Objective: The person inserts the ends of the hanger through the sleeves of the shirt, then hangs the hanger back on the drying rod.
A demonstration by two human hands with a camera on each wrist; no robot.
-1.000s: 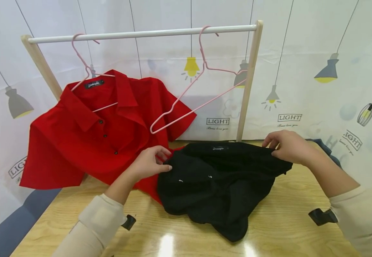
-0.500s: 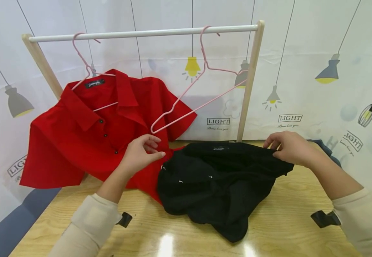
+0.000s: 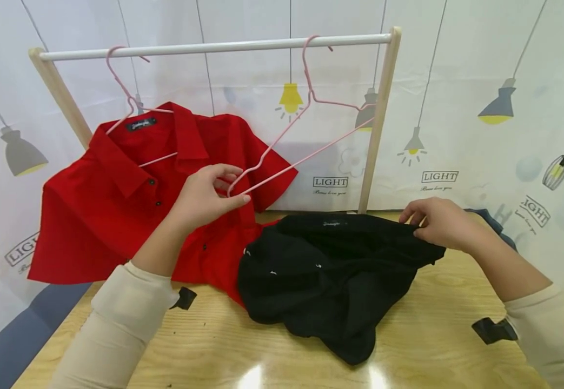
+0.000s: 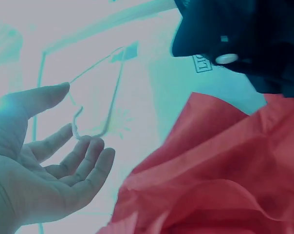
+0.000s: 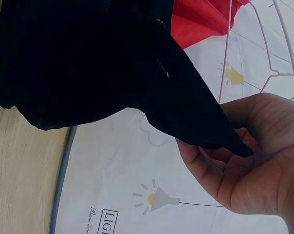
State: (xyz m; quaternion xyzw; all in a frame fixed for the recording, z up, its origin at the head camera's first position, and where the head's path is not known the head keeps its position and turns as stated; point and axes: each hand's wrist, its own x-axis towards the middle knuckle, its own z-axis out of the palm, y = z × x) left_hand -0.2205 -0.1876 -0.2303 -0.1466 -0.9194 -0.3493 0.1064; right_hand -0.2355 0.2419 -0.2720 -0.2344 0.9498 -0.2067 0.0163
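Observation:
A black shirt [image 3: 330,286] with a collar label lies loosely bunched over the front of the table, one end raised. My right hand [image 3: 439,224] pinches its right-hand edge; in the right wrist view the black cloth [image 5: 186,112] runs in between thumb and fingers. A bare pink hanger [image 3: 310,93] hangs on the rail, tilted with its left end low. My left hand [image 3: 204,194] is at that low end, thumb below and fingers above, spread apart. In the left wrist view the left hand [image 4: 54,170] has its fingers loosely bent, with the hanger beyond the fingertips.
A red short-sleeved shirt [image 3: 82,216] hangs on another pink hanger [image 3: 121,84] at left, its hem reaching the table [image 3: 204,335] and the black shirt. The white rail [image 3: 223,47] has wooden posts. Dark blue fabric [image 3: 498,227] lies at the back right.
My left hand has left the black shirt's left edge and risen to the low end of the bare hanger. The right hand keeps its pinch on the black shirt.

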